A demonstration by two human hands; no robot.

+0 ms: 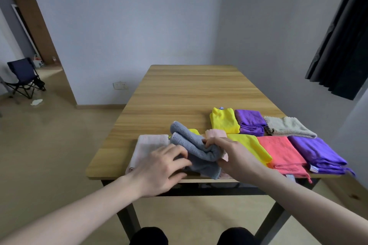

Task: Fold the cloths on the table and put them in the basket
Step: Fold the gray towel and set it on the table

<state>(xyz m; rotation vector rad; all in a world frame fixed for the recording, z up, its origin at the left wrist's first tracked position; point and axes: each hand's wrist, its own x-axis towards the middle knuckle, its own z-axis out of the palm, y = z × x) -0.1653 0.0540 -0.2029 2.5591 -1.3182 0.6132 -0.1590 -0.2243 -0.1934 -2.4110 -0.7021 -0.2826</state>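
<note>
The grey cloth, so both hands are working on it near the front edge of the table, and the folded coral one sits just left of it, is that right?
Not quite. In the head view both hands, left hand and right hand, do hold the grey cloth near the table's front edge, but the folded coral cloth lies to its right, between a yellow cloth and a purple cloth.

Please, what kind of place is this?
Probably a sparsely furnished room in a home: a wooden table with folded cloths, a dark curtain at the right, and a folding chair near a doorway.
</note>
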